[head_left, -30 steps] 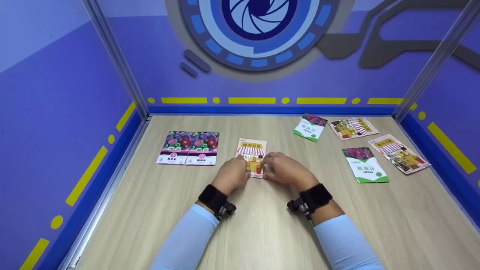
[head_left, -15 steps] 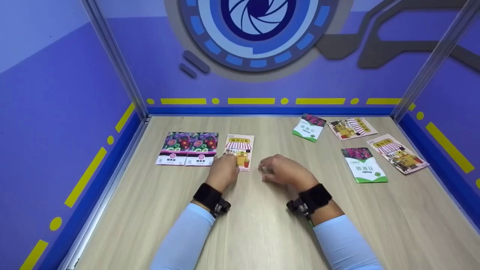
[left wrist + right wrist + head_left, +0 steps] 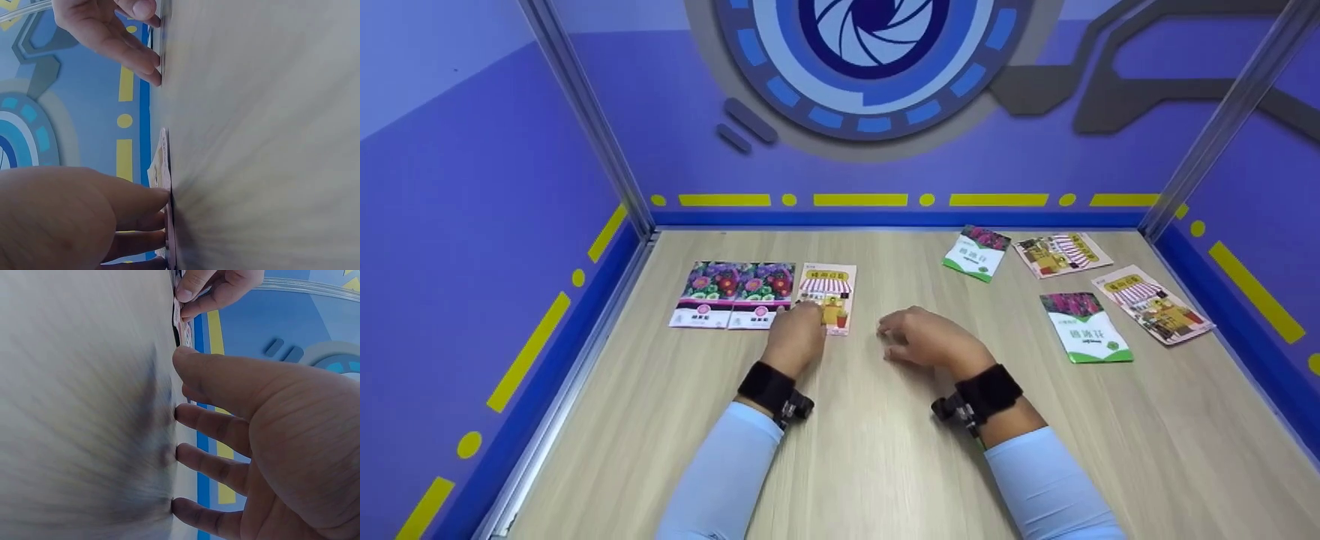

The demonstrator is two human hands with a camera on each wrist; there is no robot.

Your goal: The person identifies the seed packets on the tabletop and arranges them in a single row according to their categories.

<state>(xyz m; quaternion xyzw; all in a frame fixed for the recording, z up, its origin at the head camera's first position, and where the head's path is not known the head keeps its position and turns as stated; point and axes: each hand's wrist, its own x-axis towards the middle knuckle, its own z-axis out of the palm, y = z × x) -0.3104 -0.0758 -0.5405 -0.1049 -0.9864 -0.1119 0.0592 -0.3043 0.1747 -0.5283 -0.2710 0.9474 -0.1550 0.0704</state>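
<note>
My left hand [image 3: 795, 339] pinches a pink seed packet with a striped awning [image 3: 838, 285] by its lower left part. In the left wrist view the thumb is at the packet's edge [image 3: 165, 147], with the other fingertips over it, close to the tabletop. To its left lie two matching purple-flower seed packets, the nearer one [image 3: 765, 283] partly behind the left fingertips and the other [image 3: 709, 289] side by side with it. My right hand [image 3: 934, 341] holds nothing; its loosely bent fingers rest their tips on the wood, right of the pink packet.
At the right lie two green-and-white seed packets [image 3: 976, 255] [image 3: 1086, 330] and two more awning packets [image 3: 1061, 255] [image 3: 1153, 306], all at different angles. Blue-purple panels [image 3: 840, 172] wall the wooden table [image 3: 877, 450] at the back and sides.
My left hand has slid the pink packet leftward and slightly back, up beside the purple-flower pair. The right hand has come off the packet's right edge and stays nearly in place.
</note>
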